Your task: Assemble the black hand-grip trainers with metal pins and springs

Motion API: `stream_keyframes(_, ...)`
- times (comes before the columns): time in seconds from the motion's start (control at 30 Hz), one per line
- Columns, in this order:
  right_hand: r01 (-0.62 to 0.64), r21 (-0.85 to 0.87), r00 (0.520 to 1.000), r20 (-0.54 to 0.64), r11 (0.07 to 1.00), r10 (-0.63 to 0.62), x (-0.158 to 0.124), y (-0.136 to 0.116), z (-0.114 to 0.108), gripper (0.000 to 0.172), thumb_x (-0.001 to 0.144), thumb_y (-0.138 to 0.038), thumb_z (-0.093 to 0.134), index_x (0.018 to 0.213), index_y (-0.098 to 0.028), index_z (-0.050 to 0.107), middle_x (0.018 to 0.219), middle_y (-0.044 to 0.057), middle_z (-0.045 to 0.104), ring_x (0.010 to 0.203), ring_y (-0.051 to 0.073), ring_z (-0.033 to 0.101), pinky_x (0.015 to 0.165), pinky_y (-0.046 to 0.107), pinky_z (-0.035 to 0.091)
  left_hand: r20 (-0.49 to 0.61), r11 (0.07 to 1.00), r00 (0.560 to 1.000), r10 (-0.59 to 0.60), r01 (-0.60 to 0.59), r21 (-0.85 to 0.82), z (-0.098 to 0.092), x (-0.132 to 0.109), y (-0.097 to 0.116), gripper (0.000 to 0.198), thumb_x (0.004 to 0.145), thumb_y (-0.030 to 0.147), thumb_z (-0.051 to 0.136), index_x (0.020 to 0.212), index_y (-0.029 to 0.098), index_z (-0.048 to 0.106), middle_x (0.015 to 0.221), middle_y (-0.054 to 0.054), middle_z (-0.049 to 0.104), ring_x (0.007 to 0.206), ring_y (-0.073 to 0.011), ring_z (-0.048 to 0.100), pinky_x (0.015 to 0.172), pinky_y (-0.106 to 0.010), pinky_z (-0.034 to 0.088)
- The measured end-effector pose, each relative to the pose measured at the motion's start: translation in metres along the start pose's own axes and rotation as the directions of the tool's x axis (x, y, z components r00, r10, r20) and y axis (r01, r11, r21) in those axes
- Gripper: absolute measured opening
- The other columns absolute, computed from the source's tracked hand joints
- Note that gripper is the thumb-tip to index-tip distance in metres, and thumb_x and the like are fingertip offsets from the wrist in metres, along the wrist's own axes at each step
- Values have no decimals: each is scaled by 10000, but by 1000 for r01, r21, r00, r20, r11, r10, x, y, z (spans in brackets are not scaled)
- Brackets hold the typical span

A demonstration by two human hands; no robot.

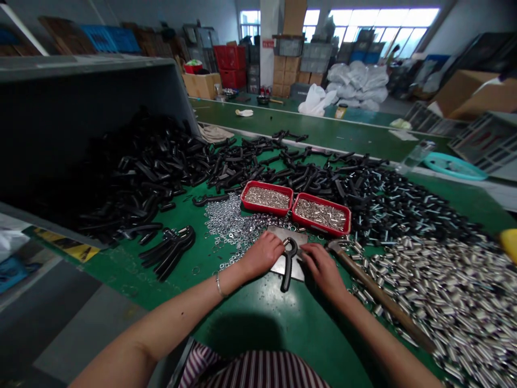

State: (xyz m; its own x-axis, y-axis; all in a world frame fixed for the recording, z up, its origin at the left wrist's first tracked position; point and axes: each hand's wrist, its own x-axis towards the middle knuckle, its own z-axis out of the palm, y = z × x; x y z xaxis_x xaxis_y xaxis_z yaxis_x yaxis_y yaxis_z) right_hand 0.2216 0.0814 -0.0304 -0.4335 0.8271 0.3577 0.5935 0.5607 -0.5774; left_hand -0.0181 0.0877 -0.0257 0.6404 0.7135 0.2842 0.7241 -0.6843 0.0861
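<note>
A black hand-grip part (288, 265) lies on a small metal plate (283, 267) at the table's near middle. My left hand (262, 253) pinches its top end from the left. From the right, my right hand (321, 267) has its fingertips at the same top end. Whether a small piece sits between the fingers is hidden. A hammer (375, 291) with a wooden handle lies just right of my right hand. Behind the plate stand two red trays (267, 196) (322, 214) of small metal pieces.
A big heap of black handles (161, 161) spreads across the green table (258, 318) from a grey bin (81, 97). Loose washers (230, 226) lie left of the plate, metal sleeves (444, 291) right. Assembled grips (169, 250) are stacked at left. Boxes and crates stand behind.
</note>
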Motion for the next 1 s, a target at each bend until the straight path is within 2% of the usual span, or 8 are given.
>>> stream_keyframes(0.1, -82, -246, 997, -33, 966, 76, -31, 18, -36, 267, 1017, -325, 419, 1131, -197, 624, 1142, 126, 644, 1052, 279, 586, 938, 452, 478, 36, 998, 999, 24, -22, -65, -5, -4, 0, 281, 1021, 218, 413, 1187, 168, 634, 1074, -96, 648, 1022, -238, 521, 917, -388, 406)
stream_keyframes(0.23, -99, -664, 987, 29, 741, 157, -64, 40, -77, 278, 987, -339, 456, 1064, -145, 640, 1005, 172, 653, 897, 307, 554, 812, 457, 461, 50, 968, 996, -73, 83, -237, -13, -9, 2, 283, 1020, 241, 425, 1208, 210, 633, 1129, -88, 651, 1083, -233, 537, 973, -412, 396)
stream_keyframes(0.33, -67, -768, 977, 79, 637, 197, -70, 46, -93, 262, 973, -338, 470, 929, -142, 638, 849, 160, 632, 825, 303, 531, 755, 430, 443, 48, 925, 985, -166, 173, -339, -11, -14, 4, 315, 976, 328, 529, 1263, 221, 597, 1233, -94, 613, 1176, -253, 519, 1042, -444, 381)
stream_keyframes(0.43, -54, -751, 982, 77, 658, 170, -66, 42, -103, 252, 971, -323, 446, 879, -157, 613, 828, 153, 617, 813, 299, 520, 754, 426, 440, 10, 901, 967, -255, 241, -360, 1, -21, 9, 522, 909, 339, 617, 1386, 178, 480, 1392, -147, 507, 1304, -304, 435, 1110, -502, 342)
stream_keyframes(0.57, -222, -601, 970, -58, 768, 236, -61, 27, -112, 205, 957, -341, 439, 960, -181, 568, 918, 147, 626, 825, 283, 573, 696, 377, 451, -42, 871, 930, -366, 326, -368, 22, -19, 19, 450, 908, 209, 563, 1347, 142, 488, 1407, -172, 483, 1337, -315, 402, 1126, -532, 327)
stream_keyframes(0.67, -375, -320, 894, 122, 870, 431, -56, 7, -108, 249, 969, -441, 415, 945, -223, 533, 790, 68, 645, 639, 223, 596, 564, 313, 425, -66, 863, 918, -391, 341, -372, 23, -13, 27, 456, 889, 190, 578, 1332, 142, 480, 1392, -168, 488, 1333, -315, 400, 1121, -526, 333)
stream_keyframes(0.77, -436, -149, 835, 303, 888, 460, -48, -22, -97, 326, 980, -512, 369, 870, -247, 524, 647, 17, 619, 571, 216, 601, 541, 302, 415, -106, 861, 884, -455, 405, -308, 10, -16, 33, 511, 868, 269, 636, 1332, 147, 459, 1358, -174, 499, 1284, -334, 422, 1075, -538, 363)
stream_keyframes(1.0, -347, -166, 914, 159, 923, 372, -17, -59, -66, 365, 1008, -524, 296, 981, -243, 527, 726, 64, 670, 604, 237, 631, 567, 311, 410, 70, 895, 900, -430, 436, -93, -12, -36, 38, 150, 948, 322, 545, 907, 185, 592, 915, -108, 621, 900, -281, 587, 820, -429, 482)
